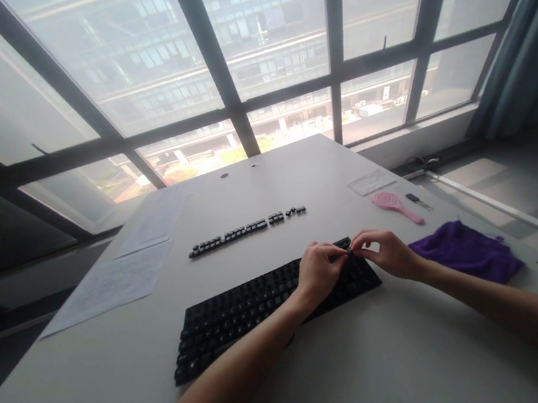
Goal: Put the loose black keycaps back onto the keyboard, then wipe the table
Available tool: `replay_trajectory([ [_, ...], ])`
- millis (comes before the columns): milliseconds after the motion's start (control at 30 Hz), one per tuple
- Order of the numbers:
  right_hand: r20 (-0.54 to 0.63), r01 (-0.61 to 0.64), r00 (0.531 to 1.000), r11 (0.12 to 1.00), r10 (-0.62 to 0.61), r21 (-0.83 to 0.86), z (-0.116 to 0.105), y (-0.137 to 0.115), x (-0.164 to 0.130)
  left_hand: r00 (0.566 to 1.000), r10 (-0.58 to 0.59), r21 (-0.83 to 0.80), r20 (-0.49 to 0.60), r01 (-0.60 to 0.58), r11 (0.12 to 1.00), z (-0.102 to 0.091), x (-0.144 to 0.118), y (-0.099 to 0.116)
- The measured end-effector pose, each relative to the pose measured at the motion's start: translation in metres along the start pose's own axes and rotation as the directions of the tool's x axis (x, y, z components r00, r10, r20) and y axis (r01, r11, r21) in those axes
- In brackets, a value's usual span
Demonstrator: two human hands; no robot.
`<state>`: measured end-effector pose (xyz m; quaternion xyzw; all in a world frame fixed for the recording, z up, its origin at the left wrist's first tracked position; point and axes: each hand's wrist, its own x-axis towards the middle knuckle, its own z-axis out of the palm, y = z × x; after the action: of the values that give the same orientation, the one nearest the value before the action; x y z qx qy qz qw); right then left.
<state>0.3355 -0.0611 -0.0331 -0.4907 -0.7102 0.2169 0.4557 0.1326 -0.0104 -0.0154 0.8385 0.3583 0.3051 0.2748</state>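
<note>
A black keyboard [244, 311] lies slanted on the grey table [371, 360]. My left hand [319, 272] and my right hand [387, 253] meet over its right end, fingertips pinched together on a small dark piece [350, 251] that looks like a keycap. Beyond the keyboard a row of loose black keycaps [238, 234] is lined up on the table.
A pink hairbrush [394, 205] and a small dark tool [417, 199] lie at the right, with a purple cloth [466, 251] nearer. Paper sheets [119, 276] cover the left side. A clear plastic bag [371, 182] lies near the far edge, below large windows.
</note>
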Motion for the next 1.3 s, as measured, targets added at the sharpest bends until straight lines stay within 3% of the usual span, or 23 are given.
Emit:
replay_trajectory([
  [167, 0.013, 0.047, 0.999, 0.999, -0.047, -0.001, 0.004, 0.0, -0.001, 1.0, 0.025, 0.045, -0.009, -0.025, 0.999, -0.003, -0.004, 0.001],
  [467, 0.098, 0.203, 0.977, 0.962, -0.187, -0.183, 0.003, -0.001, -0.001, 0.989, 0.147, 0.205, 0.018, -0.147, 0.968, -0.003, -0.009, 0.002],
  [967, 0.135, 0.26, 0.963, 0.939, -0.235, -0.223, 0.005, 0.0, -0.003, 0.961, 0.257, 0.42, 0.103, -0.277, 0.864, 0.002, -0.014, 0.001],
  [1300, 0.18, 0.253, 0.961, 0.928, -0.209, -0.273, 0.003, -0.004, -0.01, 0.93, 0.313, 0.425, 0.194, -0.367, 0.827, 0.001, -0.017, -0.001],
])
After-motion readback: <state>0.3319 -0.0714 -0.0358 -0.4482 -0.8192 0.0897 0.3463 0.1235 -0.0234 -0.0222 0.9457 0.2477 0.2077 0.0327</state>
